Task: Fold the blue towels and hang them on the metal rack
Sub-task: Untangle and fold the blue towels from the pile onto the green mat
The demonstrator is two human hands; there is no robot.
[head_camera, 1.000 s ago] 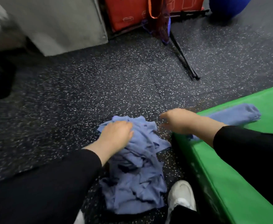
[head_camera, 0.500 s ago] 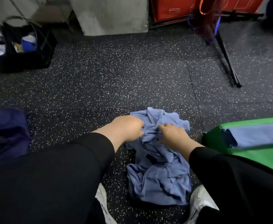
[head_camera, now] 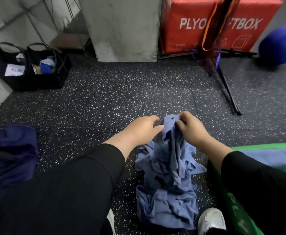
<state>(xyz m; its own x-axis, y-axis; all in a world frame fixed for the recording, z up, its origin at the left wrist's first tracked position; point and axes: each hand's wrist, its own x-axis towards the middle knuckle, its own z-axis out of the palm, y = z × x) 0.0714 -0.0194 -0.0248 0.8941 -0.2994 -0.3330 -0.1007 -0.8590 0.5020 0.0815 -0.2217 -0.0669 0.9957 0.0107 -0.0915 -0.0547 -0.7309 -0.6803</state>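
A crumpled pile of blue towels (head_camera: pixel 167 200) lies on the speckled black floor between my feet. One blue towel (head_camera: pixel 170 143) is lifted by its top edge out of the pile. My right hand (head_camera: pixel 190 128) pinches that edge between thumb and fingers. My left hand (head_camera: pixel 143 128) is at the same edge from the left, its fingers curled onto the cloth. A folded blue towel (head_camera: pixel 272 158) lies on the green mat (head_camera: pixel 260 146) at the right. A thin black metal stand (head_camera: pixel 227 92) with dark cloth hanging from it rises at the back right.
A red plyo box (head_camera: pixel 181 38) and a grey concrete pillar (head_camera: pixel 122 28) stand at the back. A blue ball (head_camera: pixel 281 46) sits far right. Two black bags (head_camera: pixel 32 68) stand back left. A dark navy bag (head_camera: pixel 10 155) is at my left. My white shoe (head_camera: pixel 210 219) is beside the pile.
My right hand came from the green mat to the pile, and both hands have raised the top of one towel. The camera has tilted up, showing the box and bags.
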